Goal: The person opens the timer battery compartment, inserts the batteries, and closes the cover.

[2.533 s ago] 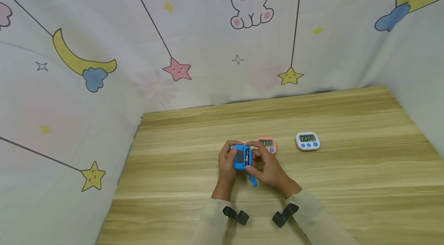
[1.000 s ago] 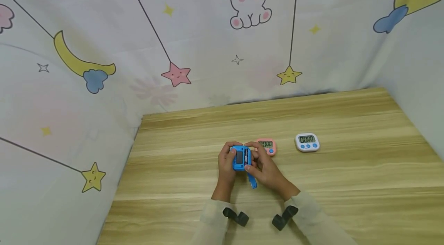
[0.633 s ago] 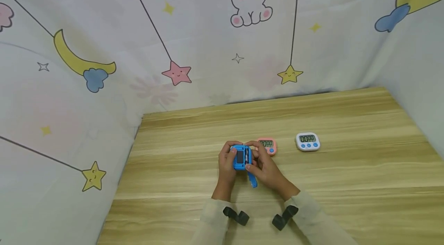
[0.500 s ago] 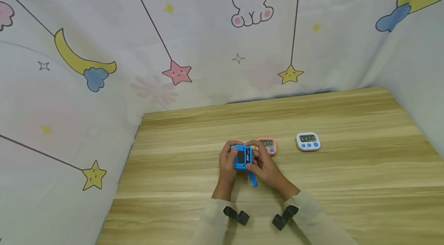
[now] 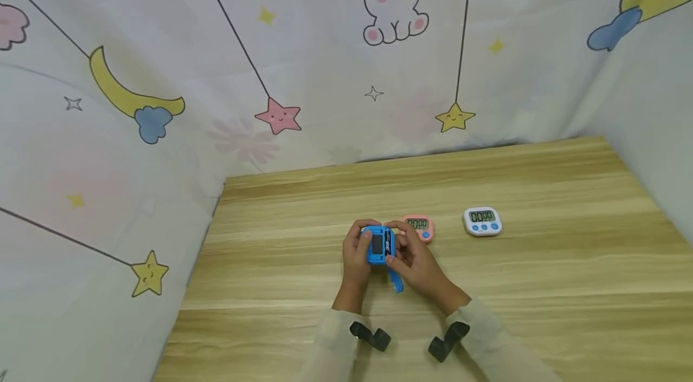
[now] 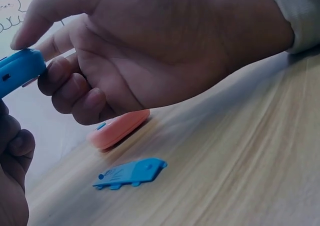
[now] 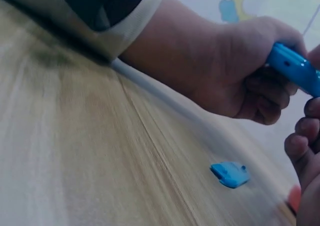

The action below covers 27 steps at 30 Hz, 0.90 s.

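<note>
A blue digital timer (image 5: 377,245) is held above the table, its back up and its battery slot uncovered. A dark battery (image 5: 387,242) with pale lettering lies along the slot; whether it is fully seated I cannot tell. My left hand (image 5: 355,257) grips the timer's left side, thumb on its back. My right hand (image 5: 421,263) holds the right side, with its thumb at the slot's lower end and a finger at the top. Below them the blue battery cover (image 6: 132,173) lies on the table. Each wrist view shows the opposite hand large and the timer partly cut off.
Behind my right hand lies a pink timer (image 5: 422,224), partly hidden. A white timer (image 5: 482,222) with blue buttons sits farther right. The wood-grain table (image 5: 271,237) meets a printed curtain (image 5: 325,69) at the back and left.
Both hands and the timer stay in nearly the same place. A reddish part at the battery's lower end showed earlier; pale lettering shows now. The head view has shifted slightly.
</note>
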Available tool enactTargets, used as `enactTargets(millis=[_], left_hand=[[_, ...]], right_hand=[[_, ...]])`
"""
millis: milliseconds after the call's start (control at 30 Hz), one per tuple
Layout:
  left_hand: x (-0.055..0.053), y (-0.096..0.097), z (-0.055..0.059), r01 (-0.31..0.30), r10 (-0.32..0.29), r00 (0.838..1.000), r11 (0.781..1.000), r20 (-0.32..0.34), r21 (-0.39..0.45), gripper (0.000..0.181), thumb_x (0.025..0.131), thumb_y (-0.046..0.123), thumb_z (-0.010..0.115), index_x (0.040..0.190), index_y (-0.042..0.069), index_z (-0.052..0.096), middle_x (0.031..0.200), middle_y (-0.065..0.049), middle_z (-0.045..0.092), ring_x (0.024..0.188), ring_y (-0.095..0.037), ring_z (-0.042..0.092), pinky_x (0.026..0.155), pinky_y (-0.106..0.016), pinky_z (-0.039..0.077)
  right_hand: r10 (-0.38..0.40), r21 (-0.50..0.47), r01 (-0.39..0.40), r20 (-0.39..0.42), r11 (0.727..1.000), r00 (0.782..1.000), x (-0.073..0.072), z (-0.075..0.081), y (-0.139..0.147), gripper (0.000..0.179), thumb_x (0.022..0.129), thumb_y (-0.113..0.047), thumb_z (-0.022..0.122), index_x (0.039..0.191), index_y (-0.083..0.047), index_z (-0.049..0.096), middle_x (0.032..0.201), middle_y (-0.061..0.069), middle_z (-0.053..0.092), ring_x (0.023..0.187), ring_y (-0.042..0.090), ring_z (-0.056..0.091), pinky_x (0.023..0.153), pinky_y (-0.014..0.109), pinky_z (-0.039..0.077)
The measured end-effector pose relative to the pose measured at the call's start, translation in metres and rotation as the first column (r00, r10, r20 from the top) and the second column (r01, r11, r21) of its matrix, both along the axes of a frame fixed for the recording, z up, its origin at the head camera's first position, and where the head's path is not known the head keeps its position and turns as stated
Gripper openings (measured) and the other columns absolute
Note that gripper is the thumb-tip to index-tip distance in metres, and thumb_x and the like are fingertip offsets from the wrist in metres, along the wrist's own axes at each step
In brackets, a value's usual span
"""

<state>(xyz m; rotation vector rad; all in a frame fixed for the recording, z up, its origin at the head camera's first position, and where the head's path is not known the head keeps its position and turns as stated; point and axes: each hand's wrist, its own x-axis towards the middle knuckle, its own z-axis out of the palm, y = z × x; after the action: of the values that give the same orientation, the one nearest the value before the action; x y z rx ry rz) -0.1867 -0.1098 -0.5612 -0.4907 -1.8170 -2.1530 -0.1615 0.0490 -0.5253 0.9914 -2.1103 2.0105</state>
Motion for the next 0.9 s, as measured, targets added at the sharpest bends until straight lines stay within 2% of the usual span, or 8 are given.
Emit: enactTargets(millis=[133, 300, 467, 600, 667, 733, 900], left_hand=[[-0.001, 0.002, -0.002, -0.008, 0.007, 1.000, 1.000, 0.006, 0.020, 0.032, 0.096, 0.018, 0.045, 0.109, -0.009, 0.055, 0.086, -0.002, 0.063, 0.069, -0.011, 0.059, 0.059, -0.023, 0.049], [0.002, 0.002, -0.001, -0.013, 0.011, 1.000, 0.999, 0.029, 0.042, 0.028, 0.096, 0.012, 0.043, 0.109, -0.010, 0.054, 0.087, 0.000, 0.063, 0.071, -0.011, 0.059, 0.060, -0.023, 0.049], [0.002, 0.001, 0.001, -0.021, 0.018, 0.999, 0.999, 0.050, 0.042, 0.026, 0.096, 0.004, 0.038, 0.111, -0.012, 0.053, 0.088, -0.001, 0.063, 0.073, -0.012, 0.060, 0.062, -0.025, 0.050], [0.000, -0.001, 0.005, -0.059, 0.054, 0.995, 0.996, 0.078, 0.060, 0.027, 0.096, 0.003, 0.036, 0.112, -0.011, 0.053, 0.088, -0.003, 0.063, 0.073, -0.013, 0.060, 0.062, -0.025, 0.051], [0.000, -0.002, 0.007, -0.071, 0.065, 0.994, 0.995, 0.088, 0.068, 0.028, 0.096, 0.005, 0.036, 0.112, -0.010, 0.054, 0.089, -0.004, 0.063, 0.073, -0.013, 0.060, 0.062, -0.025, 0.051], [0.001, -0.003, 0.009, -0.078, 0.071, 0.993, 0.994, 0.095, 0.074, 0.028, 0.096, 0.006, 0.037, 0.112, -0.009, 0.054, 0.089, -0.004, 0.062, 0.073, -0.014, 0.060, 0.061, -0.026, 0.051], [0.002, -0.006, 0.011, -0.072, 0.065, 0.994, 0.995, 0.089, 0.074, 0.029, 0.095, 0.003, 0.034, 0.113, -0.012, 0.053, 0.090, -0.004, 0.062, 0.075, -0.014, 0.060, 0.063, -0.026, 0.051]], right_hand=[[-0.016, 0.037, 0.017, -0.025, 0.999, 1.000, 0.005, 0.000, 0.002, 0.063, 0.086, 0.011, 0.062, 0.141, 0.009, 0.032, 0.073, 0.005, 0.049, 0.060, 0.016, 0.045, 0.051, 0.027, 0.041], [-0.025, 0.109, 0.031, -0.058, 0.994, 0.998, 0.014, -0.001, 0.004, 0.076, 0.083, 0.011, 0.065, 0.146, 0.010, 0.023, 0.075, 0.005, 0.054, 0.067, 0.020, 0.052, 0.059, 0.035, 0.049], [-0.022, 0.124, 0.034, -0.097, 0.992, 0.995, 0.017, -0.022, 0.008, 0.086, 0.081, 0.010, 0.069, 0.150, 0.005, 0.017, 0.080, 0.007, 0.058, 0.070, 0.022, 0.055, 0.062, 0.040, 0.049], [-0.073, 0.172, 0.096, -0.134, 0.981, 0.988, 0.014, -0.039, 0.011, 0.079, 0.081, 0.004, 0.072, 0.147, -0.002, 0.029, 0.086, 0.003, 0.058, 0.076, 0.020, 0.054, 0.067, 0.033, 0.047], [-0.097, 0.230, 0.129, -0.146, 0.965, 0.984, 0.013, -0.042, 0.013, 0.070, 0.082, -0.001, 0.072, 0.143, -0.006, 0.038, 0.090, 0.000, 0.057, 0.080, 0.017, 0.053, 0.070, 0.030, 0.046], [-0.104, 0.315, 0.152, -0.165, 0.937, 0.981, 0.011, -0.045, 0.013, 0.060, 0.083, -0.007, 0.071, 0.136, -0.012, 0.045, 0.096, -0.003, 0.056, 0.086, 0.013, 0.051, 0.076, 0.030, 0.045], [-0.120, 0.505, 0.255, -0.284, 0.824, 0.951, 0.009, -0.047, 0.014, 0.051, 0.075, -0.019, 0.071, 0.125, -0.017, 0.057, 0.111, -0.008, 0.057, 0.108, 0.012, 0.049, 0.090, 0.043, 0.039]])
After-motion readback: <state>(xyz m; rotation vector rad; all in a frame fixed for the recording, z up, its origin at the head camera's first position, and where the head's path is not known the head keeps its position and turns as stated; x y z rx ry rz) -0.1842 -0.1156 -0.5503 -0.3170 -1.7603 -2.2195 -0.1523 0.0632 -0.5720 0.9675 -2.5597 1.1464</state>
